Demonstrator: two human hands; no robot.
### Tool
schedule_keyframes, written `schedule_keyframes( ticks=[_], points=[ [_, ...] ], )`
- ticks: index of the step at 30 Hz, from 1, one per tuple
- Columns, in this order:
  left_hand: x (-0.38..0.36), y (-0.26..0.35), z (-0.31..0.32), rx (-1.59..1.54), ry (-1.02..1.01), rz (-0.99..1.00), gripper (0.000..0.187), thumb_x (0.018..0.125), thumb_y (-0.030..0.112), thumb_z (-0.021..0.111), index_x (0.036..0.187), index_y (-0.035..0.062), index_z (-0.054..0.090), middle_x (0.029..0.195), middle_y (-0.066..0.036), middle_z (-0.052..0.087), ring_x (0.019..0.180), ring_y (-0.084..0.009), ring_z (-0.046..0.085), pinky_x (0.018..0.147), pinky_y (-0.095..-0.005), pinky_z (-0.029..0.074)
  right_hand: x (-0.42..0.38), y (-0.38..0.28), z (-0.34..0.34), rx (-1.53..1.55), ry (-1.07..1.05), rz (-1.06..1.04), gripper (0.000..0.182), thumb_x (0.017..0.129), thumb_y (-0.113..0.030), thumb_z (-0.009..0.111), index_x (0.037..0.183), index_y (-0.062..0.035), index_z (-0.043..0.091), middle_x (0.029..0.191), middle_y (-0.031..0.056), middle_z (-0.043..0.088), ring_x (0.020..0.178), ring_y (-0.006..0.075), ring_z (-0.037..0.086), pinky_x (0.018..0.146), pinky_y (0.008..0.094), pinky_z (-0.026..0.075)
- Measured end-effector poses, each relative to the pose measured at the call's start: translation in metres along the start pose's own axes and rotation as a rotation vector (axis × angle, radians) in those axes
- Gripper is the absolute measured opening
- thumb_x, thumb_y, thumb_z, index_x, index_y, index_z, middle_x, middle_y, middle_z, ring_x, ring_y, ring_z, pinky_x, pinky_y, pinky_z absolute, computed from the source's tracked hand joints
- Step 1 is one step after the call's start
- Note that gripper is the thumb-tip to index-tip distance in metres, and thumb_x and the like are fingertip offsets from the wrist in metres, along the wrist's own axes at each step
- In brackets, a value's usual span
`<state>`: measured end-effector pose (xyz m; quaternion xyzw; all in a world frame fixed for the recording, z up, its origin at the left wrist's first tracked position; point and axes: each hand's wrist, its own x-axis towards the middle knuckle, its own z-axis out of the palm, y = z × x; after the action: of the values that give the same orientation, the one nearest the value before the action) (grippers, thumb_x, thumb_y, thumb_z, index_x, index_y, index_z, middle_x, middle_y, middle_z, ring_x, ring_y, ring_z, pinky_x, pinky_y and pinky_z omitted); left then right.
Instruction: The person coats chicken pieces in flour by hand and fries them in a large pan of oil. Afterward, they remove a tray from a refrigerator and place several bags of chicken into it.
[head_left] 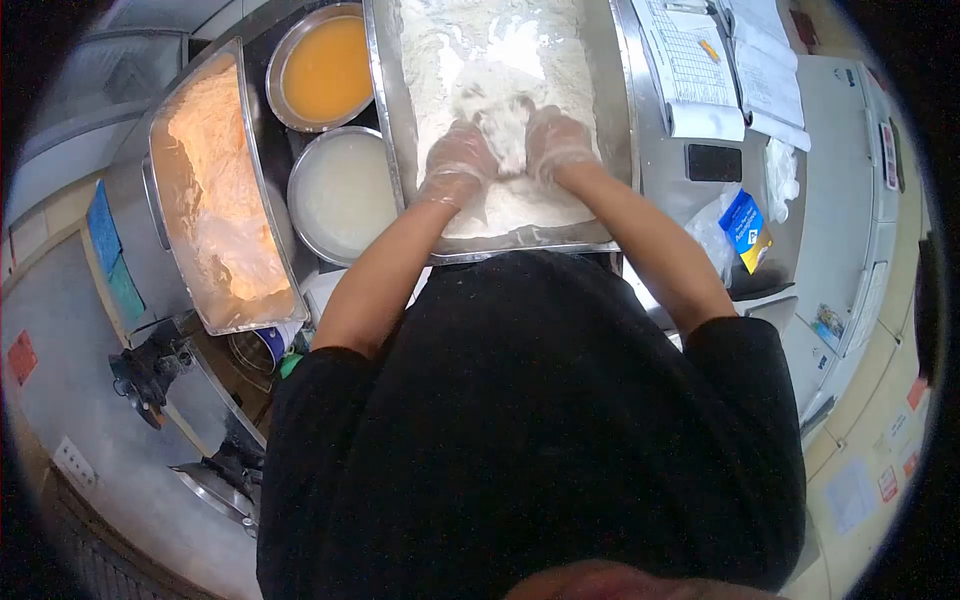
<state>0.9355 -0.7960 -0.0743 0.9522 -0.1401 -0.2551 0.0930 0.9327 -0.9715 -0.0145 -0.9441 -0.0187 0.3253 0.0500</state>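
Note:
Both hands wear clear plastic gloves and are sunk partly in white flour (540, 206) inside a large metal tray (625, 130). My left hand (462, 156) is on the left of the tray's middle, and my right hand (557, 142) is a short way to its right. The two do not touch. A small mound of flour and something coated in it lies between and just beyond them. Flour and motion blur hide the fingertips of both hands, so what they hold, if anything, cannot be made out.
Left of the tray stand a bowl of orange liquid (326, 70), a bowl of cloudy liquid (345, 195) and a metal tray of orange-coated food (225, 190). On the right lie papers (695, 75), a black phone (713, 162) and a blue-yellow packet (746, 232).

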Motion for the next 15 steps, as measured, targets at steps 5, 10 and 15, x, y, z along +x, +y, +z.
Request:
schedule_keyframes(
  ticks=[5,10,15],
  points=[
    [-0.013,0.013,-0.064,-0.205,0.037,-0.060,0.040,0.081,0.039,0.072,0.088,0.0000,0.075,0.093,-0.023,0.074,0.092,-0.0371,0.072,0.086,-0.0423,0.057,0.043,0.030,-0.034,-0.384,-0.115,-0.359,0.038,0.088,-0.026,0.064,0.119,-0.0043,0.070,0.101,0.0252,0.071,0.098,0.0326,0.073,0.084,0.0434,0.058],
    [-0.049,0.019,-0.074,-0.133,-0.027,-0.121,0.061,0.077,0.051,0.077,0.109,0.0014,0.060,0.110,-0.026,0.063,0.107,-0.0368,0.066,0.095,-0.0391,0.052,-0.028,0.012,-0.047,-0.097,-0.154,-0.054,0.075,0.085,-0.047,0.068,0.139,0.0039,0.053,0.130,0.0293,0.061,0.117,0.0347,0.064,0.100,0.0391,0.051],
    [-0.074,0.023,-0.068,-0.061,-0.285,-0.173,0.125,0.060,0.053,0.090,0.158,0.0068,0.026,0.143,-0.030,0.049,0.128,-0.0405,0.057,0.105,-0.0355,0.049,-0.007,0.022,0.066,0.110,-0.057,0.118,0.127,0.068,-0.044,0.088,0.162,-0.0070,0.011,0.161,0.0308,0.020,0.139,0.0407,0.044,0.114,0.0452,0.041]
  ],
)
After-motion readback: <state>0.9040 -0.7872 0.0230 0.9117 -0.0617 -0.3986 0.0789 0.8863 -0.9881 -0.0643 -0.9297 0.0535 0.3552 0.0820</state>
